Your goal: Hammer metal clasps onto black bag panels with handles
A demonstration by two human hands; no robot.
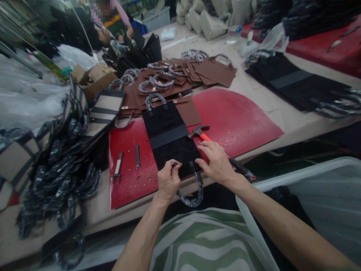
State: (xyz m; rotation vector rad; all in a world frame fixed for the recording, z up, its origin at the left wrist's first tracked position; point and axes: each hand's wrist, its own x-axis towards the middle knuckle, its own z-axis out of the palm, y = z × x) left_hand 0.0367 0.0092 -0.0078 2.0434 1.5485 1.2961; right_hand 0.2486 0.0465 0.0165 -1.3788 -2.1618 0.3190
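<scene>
A flat black bag piece [169,137] with plastic-wrapped handles at both ends lies on a red mat [239,116] in front of me. My left hand [168,180] pinches a small metal part at the piece's near edge. My right hand [216,162] presses on the near right corner, fingers spread. The near handle [194,195] hangs off the table edge between my hands. An orange-handled hammer [207,137] lies on the mat just behind my right hand.
Two metal tools [118,165] [137,156] lie on the mat to the left. Brown bag pieces [175,81] are stacked behind, black ones [293,81] at the right, bundled handles [59,177] at the left. Another person's hands [105,35] work at the far end.
</scene>
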